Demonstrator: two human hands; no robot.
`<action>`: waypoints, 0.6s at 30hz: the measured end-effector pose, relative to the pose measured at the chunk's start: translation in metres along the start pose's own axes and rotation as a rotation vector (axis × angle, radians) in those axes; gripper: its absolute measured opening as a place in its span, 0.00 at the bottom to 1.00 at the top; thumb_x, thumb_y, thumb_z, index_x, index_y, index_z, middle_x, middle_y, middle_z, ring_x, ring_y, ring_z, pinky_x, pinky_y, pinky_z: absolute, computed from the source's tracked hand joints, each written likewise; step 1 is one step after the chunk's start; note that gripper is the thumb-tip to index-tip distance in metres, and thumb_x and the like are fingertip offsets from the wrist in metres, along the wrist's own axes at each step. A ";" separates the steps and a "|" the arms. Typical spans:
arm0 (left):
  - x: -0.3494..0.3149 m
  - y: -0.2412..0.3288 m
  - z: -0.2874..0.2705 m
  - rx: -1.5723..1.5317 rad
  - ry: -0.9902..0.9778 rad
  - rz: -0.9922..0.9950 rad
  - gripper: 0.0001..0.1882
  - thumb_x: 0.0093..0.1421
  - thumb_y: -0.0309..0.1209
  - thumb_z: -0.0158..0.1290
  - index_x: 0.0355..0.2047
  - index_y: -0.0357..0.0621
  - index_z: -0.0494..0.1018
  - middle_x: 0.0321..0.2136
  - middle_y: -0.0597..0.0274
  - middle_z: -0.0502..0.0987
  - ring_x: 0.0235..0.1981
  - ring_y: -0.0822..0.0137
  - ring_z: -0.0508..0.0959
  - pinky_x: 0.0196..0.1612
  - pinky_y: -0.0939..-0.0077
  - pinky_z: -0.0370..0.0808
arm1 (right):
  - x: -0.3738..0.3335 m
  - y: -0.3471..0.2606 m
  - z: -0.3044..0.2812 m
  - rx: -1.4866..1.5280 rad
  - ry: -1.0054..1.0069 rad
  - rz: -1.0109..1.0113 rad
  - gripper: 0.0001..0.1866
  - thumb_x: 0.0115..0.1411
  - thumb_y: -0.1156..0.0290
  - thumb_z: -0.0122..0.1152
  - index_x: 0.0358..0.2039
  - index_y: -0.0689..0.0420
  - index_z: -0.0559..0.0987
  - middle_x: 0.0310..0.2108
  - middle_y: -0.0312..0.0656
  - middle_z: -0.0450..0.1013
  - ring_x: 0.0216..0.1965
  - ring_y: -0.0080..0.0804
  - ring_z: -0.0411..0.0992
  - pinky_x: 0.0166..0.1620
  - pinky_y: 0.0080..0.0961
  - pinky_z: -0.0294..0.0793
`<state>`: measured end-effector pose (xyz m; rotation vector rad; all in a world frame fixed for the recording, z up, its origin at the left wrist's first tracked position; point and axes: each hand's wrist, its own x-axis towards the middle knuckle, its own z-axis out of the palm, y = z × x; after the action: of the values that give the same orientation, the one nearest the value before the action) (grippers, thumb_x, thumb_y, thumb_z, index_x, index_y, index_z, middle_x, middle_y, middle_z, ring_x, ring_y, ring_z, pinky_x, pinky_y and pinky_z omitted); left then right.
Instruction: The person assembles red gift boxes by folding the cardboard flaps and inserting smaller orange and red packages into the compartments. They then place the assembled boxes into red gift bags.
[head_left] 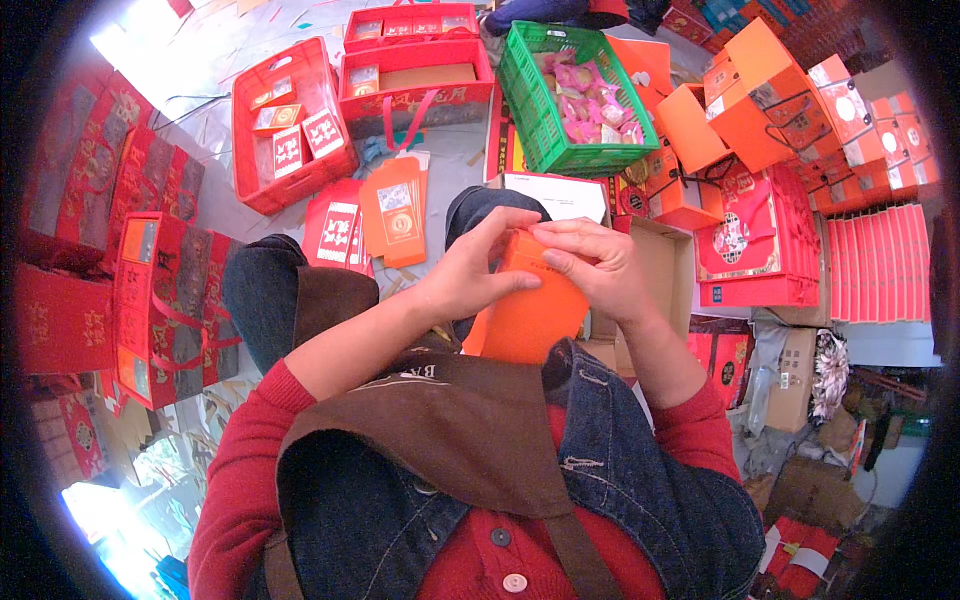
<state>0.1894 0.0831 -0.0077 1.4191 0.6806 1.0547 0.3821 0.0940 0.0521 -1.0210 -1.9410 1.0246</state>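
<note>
An orange cardboard carton stands upright over my lap, its upper end between my two hands. My left hand holds it from the left, thumb lying against the near face and fingers bent over the top. From the other side my right hand pinches the top edge, thumb and fingertips together. The fingers partly hide the carton's top, so I cannot tell whether its flap is tucked in. Below my wrists lies a brown apron.
Ahead are flat orange cartons, a red crate with small boxes, a red gift box and a green crate of pink packets. Red gift bags stand left. Orange boxes and a red box stack crowd the right.
</note>
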 end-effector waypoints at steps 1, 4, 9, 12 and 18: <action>0.000 -0.001 0.000 0.003 0.005 -0.004 0.33 0.49 0.26 0.63 0.54 0.39 0.60 0.47 0.60 0.68 0.48 0.71 0.68 0.49 0.75 0.68 | 0.000 0.001 0.000 0.003 0.008 0.006 0.12 0.50 0.78 0.63 0.38 0.60 0.81 0.37 0.44 0.77 0.42 0.31 0.74 0.48 0.25 0.71; 0.000 -0.004 0.001 0.003 0.017 -0.011 0.33 0.49 0.25 0.62 0.54 0.39 0.60 0.47 0.60 0.68 0.48 0.71 0.68 0.50 0.75 0.67 | 0.002 0.000 0.005 -0.020 0.086 0.032 0.10 0.50 0.78 0.63 0.36 0.61 0.81 0.37 0.44 0.77 0.42 0.31 0.74 0.48 0.25 0.71; -0.002 -0.006 0.003 -0.024 0.015 0.049 0.29 0.52 0.23 0.59 0.53 0.38 0.61 0.47 0.60 0.68 0.50 0.71 0.67 0.51 0.75 0.67 | -0.002 0.000 0.007 -0.020 0.091 0.038 0.08 0.50 0.77 0.64 0.33 0.61 0.81 0.37 0.44 0.77 0.42 0.31 0.74 0.48 0.26 0.71; -0.002 0.000 0.007 -0.282 0.017 0.053 0.26 0.54 0.20 0.56 0.53 0.37 0.62 0.48 0.61 0.67 0.52 0.71 0.67 0.53 0.76 0.65 | -0.002 0.002 0.004 0.007 0.102 0.058 0.07 0.50 0.77 0.64 0.32 0.61 0.81 0.36 0.43 0.77 0.41 0.31 0.74 0.48 0.26 0.71; -0.005 -0.006 0.007 -0.253 0.014 0.060 0.22 0.56 0.20 0.54 0.51 0.38 0.63 0.50 0.60 0.66 0.53 0.70 0.66 0.55 0.76 0.64 | -0.006 0.000 0.002 0.023 0.055 0.063 0.06 0.50 0.78 0.63 0.31 0.62 0.81 0.37 0.43 0.76 0.42 0.30 0.73 0.48 0.26 0.70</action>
<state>0.1952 0.0766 -0.0138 1.2204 0.4975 1.1548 0.3828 0.0878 0.0500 -1.0924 -1.8592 1.0408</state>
